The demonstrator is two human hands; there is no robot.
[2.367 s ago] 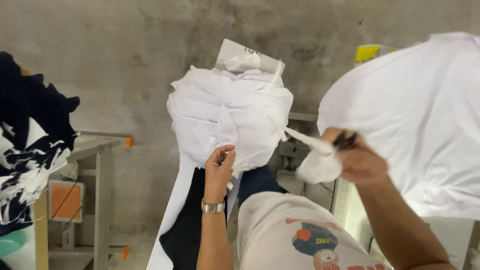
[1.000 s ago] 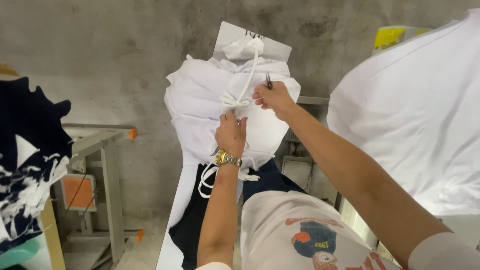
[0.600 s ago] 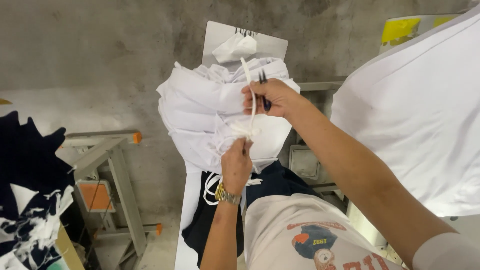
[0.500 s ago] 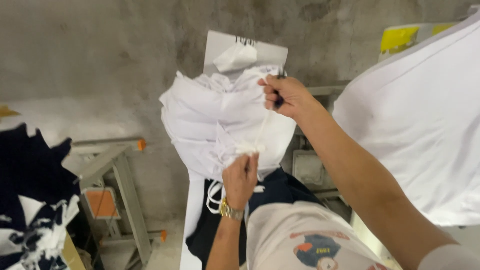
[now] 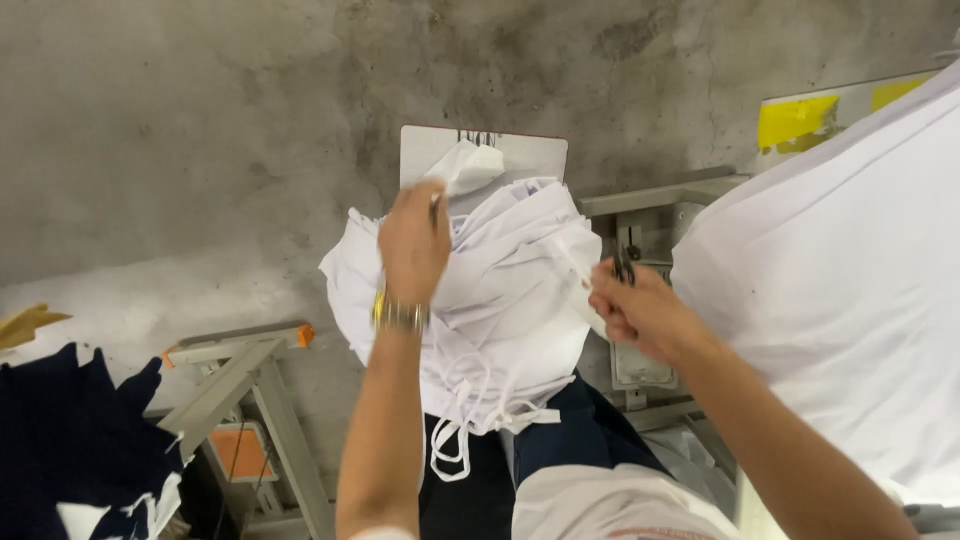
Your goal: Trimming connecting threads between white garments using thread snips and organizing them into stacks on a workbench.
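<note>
A heap of white garments [image 5: 500, 310] hangs on a stand in front of a white board [image 5: 530, 158]. My left hand [image 5: 412, 245], with a gold bracelet at the wrist, presses on the upper left of the heap, its fingers closed on white cloth near the top. To the right of the heap, my right hand [image 5: 640, 312] is closed on small black snips [image 5: 624, 268]. A thin white strip [image 5: 572, 258] runs from that hand back to the heap. Loose white tapes [image 5: 455, 445] dangle from the bottom of the heap.
A large white cloth [image 5: 850, 300] fills the right side. A dark navy garment [image 5: 560, 440] lies below the heap, with a white printed shirt [image 5: 620, 505] nearest me. Navy clothes [image 5: 70, 450] hang at left beside a grey metal frame [image 5: 235, 375]. Behind everything is a concrete wall.
My left hand has risen from the lower middle of the heap to its top. My right hand has drawn away to the right and down, with the snips.
</note>
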